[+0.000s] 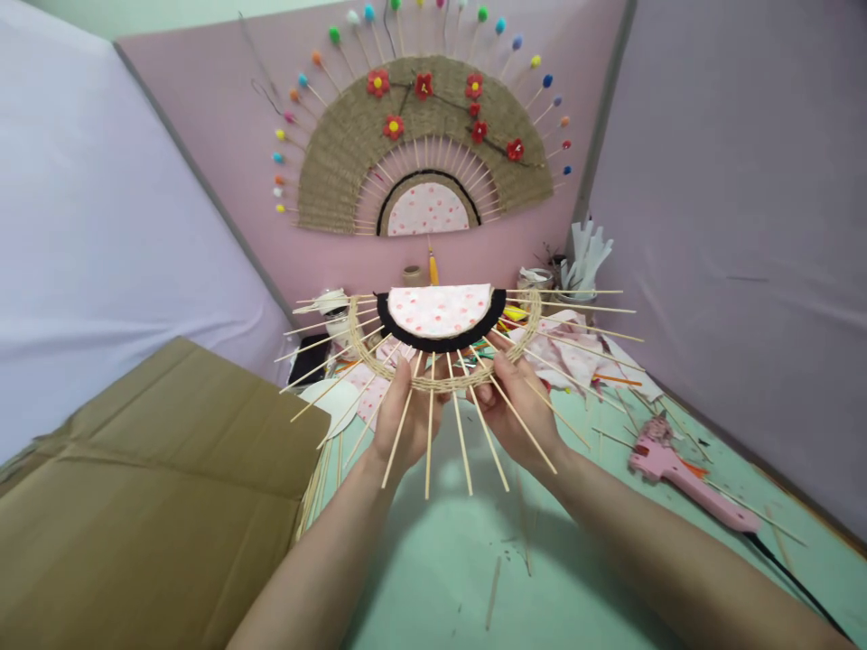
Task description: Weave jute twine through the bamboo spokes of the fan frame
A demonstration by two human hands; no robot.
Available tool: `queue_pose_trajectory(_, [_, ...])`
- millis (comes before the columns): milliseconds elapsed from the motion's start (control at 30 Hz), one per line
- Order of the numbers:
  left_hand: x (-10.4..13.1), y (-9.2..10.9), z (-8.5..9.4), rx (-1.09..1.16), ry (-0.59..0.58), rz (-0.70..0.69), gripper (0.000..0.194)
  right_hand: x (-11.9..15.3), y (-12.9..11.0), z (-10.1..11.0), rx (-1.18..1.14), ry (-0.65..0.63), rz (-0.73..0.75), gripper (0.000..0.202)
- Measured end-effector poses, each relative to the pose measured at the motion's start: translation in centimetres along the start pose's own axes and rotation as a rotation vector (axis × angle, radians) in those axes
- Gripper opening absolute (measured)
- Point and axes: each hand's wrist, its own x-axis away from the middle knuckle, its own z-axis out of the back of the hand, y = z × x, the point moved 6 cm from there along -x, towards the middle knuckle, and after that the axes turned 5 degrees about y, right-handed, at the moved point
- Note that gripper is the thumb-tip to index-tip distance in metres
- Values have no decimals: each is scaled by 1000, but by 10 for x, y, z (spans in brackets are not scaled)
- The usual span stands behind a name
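Note:
Between my two hands is a half-round fan frame point(440, 345) with thin wooden sticks fanning out toward me. Its centre is a dotted pink half-disc point(440, 310) edged with a black band. A narrow ring of woven twine point(443, 385) runs across the sticks. My left hand point(406, 420) grips the frame from below, thumb on the woven ring. On the other side my right hand point(518, 402) closes on it the same way. Both hands' other fingers are partly hidden behind the sticks.
A finished woven fan point(426, 99) with red flowers hangs on the pink back wall. Brown cardboard point(169, 506) lies at left. A pink glue gun point(691, 483) rests at right near loose sticks. Dotted fabric scraps point(569, 348) and a jar of white strips point(588, 257) are behind.

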Motion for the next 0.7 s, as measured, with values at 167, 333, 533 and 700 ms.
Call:
queue_pose_trajectory(167, [-2, 14, 9, -105, -62, -26, 42, 0, -4, 0, 109, -57, 43, 34])
queue_pose_trajectory(333, [3, 15, 11, -57, -123, 158, 49, -4, -4, 7, 332, -76, 11, 43])
queue_pose_trajectory(533, [0, 26, 19, -76, -78, 133, 47, -8, -13, 6, 490, -232, 61, 40])
queue_pose_trajectory(700, [-2, 40, 30, -102, -9, 95, 44, -11, -23, 4, 591, -327, 130, 33])
